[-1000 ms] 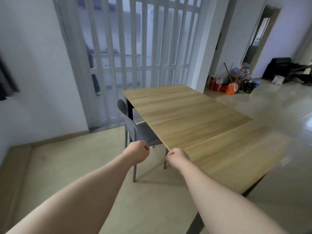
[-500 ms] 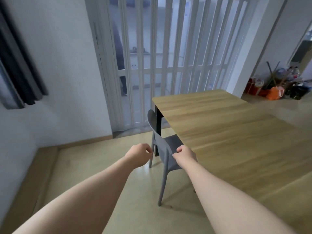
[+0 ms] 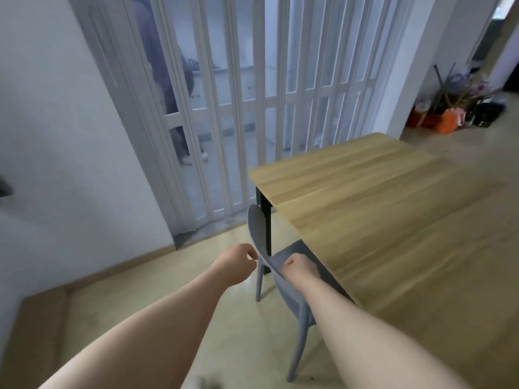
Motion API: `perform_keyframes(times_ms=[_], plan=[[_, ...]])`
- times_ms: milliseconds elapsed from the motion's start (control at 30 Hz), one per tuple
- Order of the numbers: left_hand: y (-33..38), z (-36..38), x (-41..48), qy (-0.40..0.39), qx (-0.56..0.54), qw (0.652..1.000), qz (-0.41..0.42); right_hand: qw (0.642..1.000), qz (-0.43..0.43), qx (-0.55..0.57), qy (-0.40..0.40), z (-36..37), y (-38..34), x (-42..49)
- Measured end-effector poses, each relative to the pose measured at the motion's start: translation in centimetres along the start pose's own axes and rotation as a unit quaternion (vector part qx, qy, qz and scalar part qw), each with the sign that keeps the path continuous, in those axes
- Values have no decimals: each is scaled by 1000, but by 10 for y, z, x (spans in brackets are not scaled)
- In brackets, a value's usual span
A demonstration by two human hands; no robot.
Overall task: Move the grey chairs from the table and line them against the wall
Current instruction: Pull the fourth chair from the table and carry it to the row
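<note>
Both hands' curled fingers (image 3: 290,262) flank chair (image 3: 257,234).

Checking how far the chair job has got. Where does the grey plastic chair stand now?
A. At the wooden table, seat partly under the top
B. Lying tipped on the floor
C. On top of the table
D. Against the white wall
A: the grey plastic chair stands upright on its legs with its seat tucked partly under the edge of the wooden table, and both hands are at its backrest.

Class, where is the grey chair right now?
The grey chair sits tucked against the wooden table's left edge, near its black leg, between both hands.
</note>
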State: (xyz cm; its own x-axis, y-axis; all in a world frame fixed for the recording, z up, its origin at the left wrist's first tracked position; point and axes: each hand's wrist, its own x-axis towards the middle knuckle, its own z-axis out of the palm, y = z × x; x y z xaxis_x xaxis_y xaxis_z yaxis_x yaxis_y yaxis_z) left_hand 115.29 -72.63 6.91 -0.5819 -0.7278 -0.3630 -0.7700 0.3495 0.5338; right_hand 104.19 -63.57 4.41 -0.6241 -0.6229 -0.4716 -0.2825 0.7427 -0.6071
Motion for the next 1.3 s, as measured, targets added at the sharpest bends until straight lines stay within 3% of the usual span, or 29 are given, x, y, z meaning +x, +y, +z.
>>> perform_keyframes(times_ms=[167, 333, 400, 467, 533, 567, 700, 833, 1067, 1300], plan=[[0, -10, 85, -54, 114, 988, 91, 991, 79, 68, 78, 17, -21, 57], [7, -23, 154, -137, 293, 921, 218, 965, 184, 104, 153, 54, -43, 86], [7, -27, 173, -201, 360, 868, 278, 962, 209, 65, 163, 66, -49, 91], [2, -26, 186, -277, 436, 780, 354, 968, 195, 4, 156, 73, -52, 91], [-6, -25, 198, -300, 483, 707, 421, 972, 175, -47, 151, 83, -53, 92], [-10, -23, 204, -296, 489, 691, 443, 973, 172, -56, 141, 85, -55, 91], [-28, -13, 223, -248, 475, 682, 498, 976, 198, -39, 77, 84, -59, 86], [-37, -7, 239, -173, 486, 664, 541, 968, 238, -49, 69, 86, -61, 93], [-40, -3, 252, -238, 489, 640, 544, 947, 278, -111, 113, 110, -66, 93], [-56, -2, 253, -218, 471, 644, 562, 946, 275, -133, 111, 121, -69, 95]])
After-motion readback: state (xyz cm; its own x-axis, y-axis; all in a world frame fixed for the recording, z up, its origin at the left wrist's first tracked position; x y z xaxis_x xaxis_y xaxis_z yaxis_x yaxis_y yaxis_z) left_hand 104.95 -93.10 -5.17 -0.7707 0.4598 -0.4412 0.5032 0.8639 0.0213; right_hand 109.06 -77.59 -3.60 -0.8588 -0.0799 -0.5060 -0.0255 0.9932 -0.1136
